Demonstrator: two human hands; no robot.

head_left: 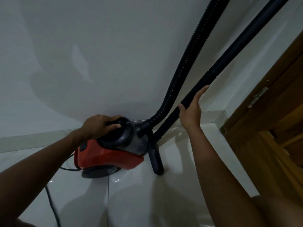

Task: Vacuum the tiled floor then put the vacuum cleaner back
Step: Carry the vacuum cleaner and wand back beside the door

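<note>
A red and grey canister vacuum cleaner (pixel 111 154) stands on the white tiled floor (pixel 139 199) close to the wall. My left hand (pixel 100 125) is closed on its dark top handle. A ribbed black hose (pixel 188 63) rises from its front and leaves the frame at the top. Beside it leans the black rigid tube (pixel 232 53), its floor nozzle (pixel 156 161) resting on the tiles. My right hand (pixel 191 108) lies against the tube, fingers straight along it and thumb hooked round the other side.
The white wall (pixel 98 54) with a pale skirting (pixel 41 140) runs behind the vacuum cleaner. A wooden door and frame (pixel 270 112) stand at the right. The black power cord (pixel 52 205) trails over the floor at the lower left.
</note>
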